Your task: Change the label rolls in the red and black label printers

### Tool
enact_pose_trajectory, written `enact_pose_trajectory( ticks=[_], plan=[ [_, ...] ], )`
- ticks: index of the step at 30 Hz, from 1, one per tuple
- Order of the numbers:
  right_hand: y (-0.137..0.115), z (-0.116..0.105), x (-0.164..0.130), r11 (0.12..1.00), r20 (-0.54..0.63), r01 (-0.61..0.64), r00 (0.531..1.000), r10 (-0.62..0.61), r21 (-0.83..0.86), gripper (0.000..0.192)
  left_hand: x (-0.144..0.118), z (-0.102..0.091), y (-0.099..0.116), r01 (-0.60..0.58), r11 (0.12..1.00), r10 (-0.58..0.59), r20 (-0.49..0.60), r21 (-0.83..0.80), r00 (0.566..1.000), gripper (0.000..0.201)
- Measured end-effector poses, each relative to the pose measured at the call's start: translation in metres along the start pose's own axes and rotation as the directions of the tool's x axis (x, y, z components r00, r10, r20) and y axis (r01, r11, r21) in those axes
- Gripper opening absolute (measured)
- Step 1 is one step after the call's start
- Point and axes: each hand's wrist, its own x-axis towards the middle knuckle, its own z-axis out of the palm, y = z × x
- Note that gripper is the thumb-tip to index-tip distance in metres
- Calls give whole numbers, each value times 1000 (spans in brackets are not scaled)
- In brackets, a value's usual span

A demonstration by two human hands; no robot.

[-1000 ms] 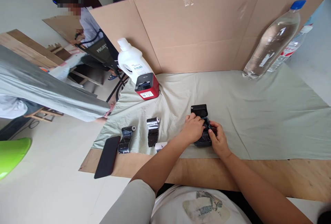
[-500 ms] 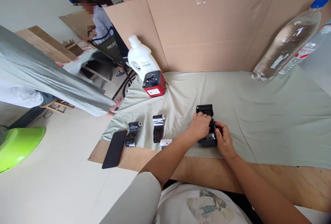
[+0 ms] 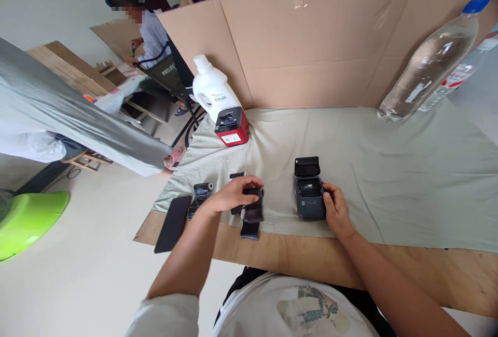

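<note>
My left hand (image 3: 235,194) pinches a black roll of film or label paper (image 3: 254,211), its loose end hanging down, slightly blurred. Under it, near the cloth's front edge, lies another dark strip (image 3: 249,231), mostly covered. A further black roll (image 3: 236,209) is half hidden behind my left fingers. To the left rests one more black roll (image 3: 202,190) with a pale core. My right hand (image 3: 337,211) holds the right side of a small dark portable printer (image 3: 311,208). Its lid (image 3: 307,166) is flipped up, and no roll shows in its bay.
A black phone (image 3: 172,224) lies at the table's left corner. Behind stand a red-and-black box-shaped device (image 3: 232,128) and a white jug (image 3: 213,88). Cardboard (image 3: 311,41) walls the back; large water bottles (image 3: 431,62) lean at right. Another person (image 3: 151,30) sits far left.
My left hand has moved left from the printer, carrying the black roll out of its bay to the other rolls. My right hand has stayed at the printer's side.
</note>
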Motion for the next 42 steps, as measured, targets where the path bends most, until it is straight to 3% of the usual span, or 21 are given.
enact_pose_trajectory(
  ticks=[4,9,12,15,18,20,23,26,28,30,31,33,34,35,37,39,42],
  plan=[
    [0,0,0,1000,-2,-14,1000,14,-4,40,-48,-29,-27,185,963,-192,19,195,981,30],
    [0,0,0,999,11,-54,998,54,3,42,-63,-27,-52,347,856,-334,-103,384,937,27],
    [0,0,0,998,19,-62,998,61,6,42,-50,-24,-58,320,848,-267,-183,422,946,25],
    [1,0,0,998,21,-63,998,63,4,43,-26,-26,-58,297,823,-118,-367,483,923,20],
    [2,0,0,999,18,-54,998,54,3,43,3,-27,-61,295,742,3,-443,602,897,42],
    [3,1,0,999,16,-44,999,44,-2,42,20,-26,-64,306,702,-32,-400,643,916,55],
    [4,1,0,1000,11,-27,1000,27,-11,40,37,-23,-64,296,709,-104,-321,640,941,53],
    [5,2,0,1000,10,-10,1000,11,-17,38,38,-18,-46,197,844,-39,-309,498,950,41],
    [4,2,0,1000,10,1,1000,-1,-20,37,30,-12,-21,61,964,0,-231,258,973,40],
    [2,1,1,1000,6,9,1000,-9,-26,36,20,-4,8,-44,998,44,-5,-52,999,50],
    [1,1,1,999,4,11,1000,-11,-30,36,17,3,23,-54,982,81,143,-182,986,57],
    [0,1,1,999,4,15,1000,-15,-38,36,17,19,48,-40,946,168,381,-322,909,64],
    [-1,1,1,999,5,18,1000,-18,-44,36,21,29,57,-42,938,204,448,-345,870,63],
    [-1,1,1,998,7,23,1000,-23,-50,37,28,39,63,-59,937,229,477,-345,848,58],
    [-1,1,1,998,22,46,999,-45,-49,41,46,61,68,-127,961,228,441,-247,868,48],
    [-1,1,1,997,37,72,997,-71,-32,50,66,81,67,-205,978,187,311,28,932,40],
    [-2,1,1,994,33,102,994,-101,-28,61,87,100,62,-244,845,187,165,477,969,37]
  ],
)
